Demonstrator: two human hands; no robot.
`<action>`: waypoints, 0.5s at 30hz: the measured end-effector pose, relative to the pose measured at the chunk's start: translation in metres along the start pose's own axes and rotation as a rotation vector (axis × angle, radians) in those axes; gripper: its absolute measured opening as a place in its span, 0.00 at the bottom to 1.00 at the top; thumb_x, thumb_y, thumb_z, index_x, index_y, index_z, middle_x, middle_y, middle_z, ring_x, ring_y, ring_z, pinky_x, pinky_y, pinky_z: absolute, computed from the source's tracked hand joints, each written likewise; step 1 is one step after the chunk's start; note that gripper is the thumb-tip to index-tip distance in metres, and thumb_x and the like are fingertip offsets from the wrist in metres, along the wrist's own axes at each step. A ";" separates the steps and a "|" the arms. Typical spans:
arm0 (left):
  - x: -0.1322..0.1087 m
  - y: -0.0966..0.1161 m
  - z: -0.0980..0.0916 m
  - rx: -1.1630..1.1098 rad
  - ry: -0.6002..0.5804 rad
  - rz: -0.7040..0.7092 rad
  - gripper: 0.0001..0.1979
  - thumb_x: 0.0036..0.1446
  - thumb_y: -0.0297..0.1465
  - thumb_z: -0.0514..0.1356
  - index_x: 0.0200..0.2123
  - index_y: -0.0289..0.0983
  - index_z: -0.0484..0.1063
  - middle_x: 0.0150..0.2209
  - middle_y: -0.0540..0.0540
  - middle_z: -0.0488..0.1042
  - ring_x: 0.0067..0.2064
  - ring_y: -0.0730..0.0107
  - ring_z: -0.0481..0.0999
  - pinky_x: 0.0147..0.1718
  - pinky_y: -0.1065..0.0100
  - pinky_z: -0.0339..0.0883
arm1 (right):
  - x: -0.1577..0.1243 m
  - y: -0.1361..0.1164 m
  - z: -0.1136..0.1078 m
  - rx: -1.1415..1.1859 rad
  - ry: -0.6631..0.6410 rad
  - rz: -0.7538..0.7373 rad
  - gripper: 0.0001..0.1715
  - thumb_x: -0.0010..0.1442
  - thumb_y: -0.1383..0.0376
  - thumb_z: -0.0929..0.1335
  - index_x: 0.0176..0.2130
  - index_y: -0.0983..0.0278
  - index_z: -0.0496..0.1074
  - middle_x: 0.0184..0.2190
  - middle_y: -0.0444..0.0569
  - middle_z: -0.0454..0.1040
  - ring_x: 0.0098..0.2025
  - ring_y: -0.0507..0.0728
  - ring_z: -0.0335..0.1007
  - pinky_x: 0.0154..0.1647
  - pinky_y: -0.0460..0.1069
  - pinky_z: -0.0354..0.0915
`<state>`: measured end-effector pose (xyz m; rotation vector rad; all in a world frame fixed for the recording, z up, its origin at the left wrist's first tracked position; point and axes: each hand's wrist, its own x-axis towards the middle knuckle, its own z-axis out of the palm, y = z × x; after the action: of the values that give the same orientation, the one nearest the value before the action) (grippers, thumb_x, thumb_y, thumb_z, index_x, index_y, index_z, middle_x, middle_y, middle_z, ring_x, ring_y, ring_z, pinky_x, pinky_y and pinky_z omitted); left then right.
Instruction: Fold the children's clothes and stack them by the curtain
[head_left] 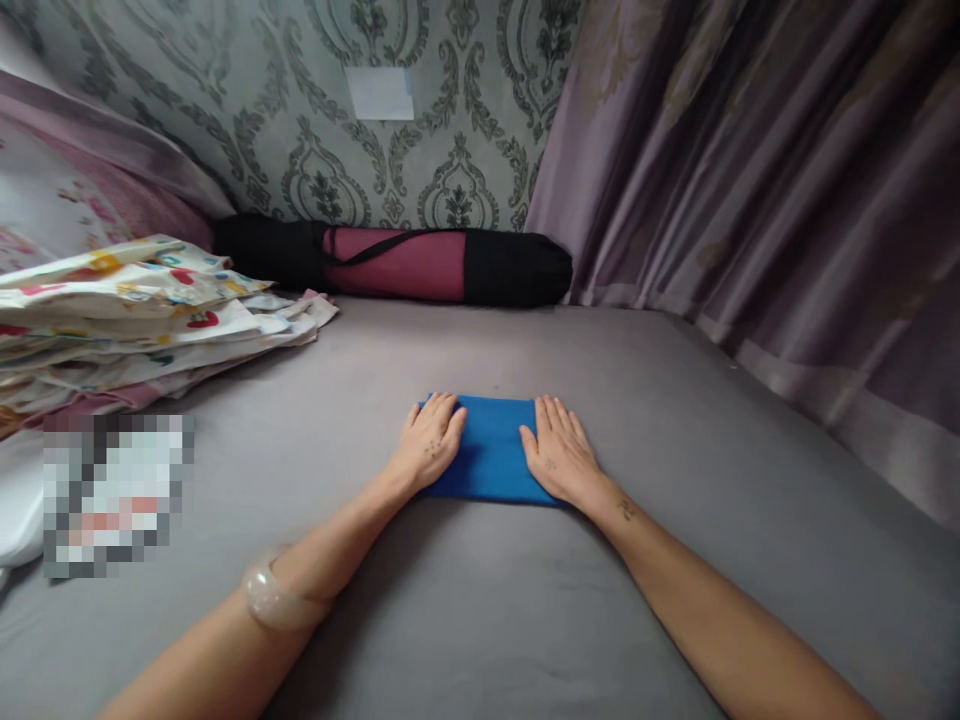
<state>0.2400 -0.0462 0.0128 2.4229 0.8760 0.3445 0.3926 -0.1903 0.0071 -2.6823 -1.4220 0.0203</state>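
Note:
A flat blue folded cloth [496, 450] lies on the grey sheet [480, 590] in front of me, roughly rectangular. On its left edge rests my left hand [433, 440], palm down, fingers stretched forward and the thumb lying on the cloth. My right hand [559, 447] lies flat on the right edge in the same way, its thumb pointing inward. Both hands touch the cloth from above without gripping it. Part of each side edge is hidden under them. A pale bangle [279, 598] sits on my left forearm.
Along the patterned wall [390, 170] lies a long black and maroon bag [405, 265]. Folded printed fabric [135, 310] is piled at the left, with a pixelated item [112, 495] and a white object [19, 500] nearer me. Purple curtains [660, 160] hang at the right.

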 end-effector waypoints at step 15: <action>0.015 -0.026 -0.012 -0.732 0.444 -0.329 0.26 0.65 0.42 0.41 0.48 0.33 0.71 0.53 0.37 0.73 0.57 0.60 0.70 0.57 0.60 0.60 | -0.001 -0.028 0.004 0.000 -0.082 -0.208 0.37 0.69 0.54 0.49 0.69 0.72 0.47 0.70 0.54 0.43 0.71 0.60 0.34 0.69 0.60 0.34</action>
<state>0.2335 -0.0149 0.0086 1.5226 1.0746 0.9135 0.3693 -0.1751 0.0056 -2.5459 -1.7181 0.1149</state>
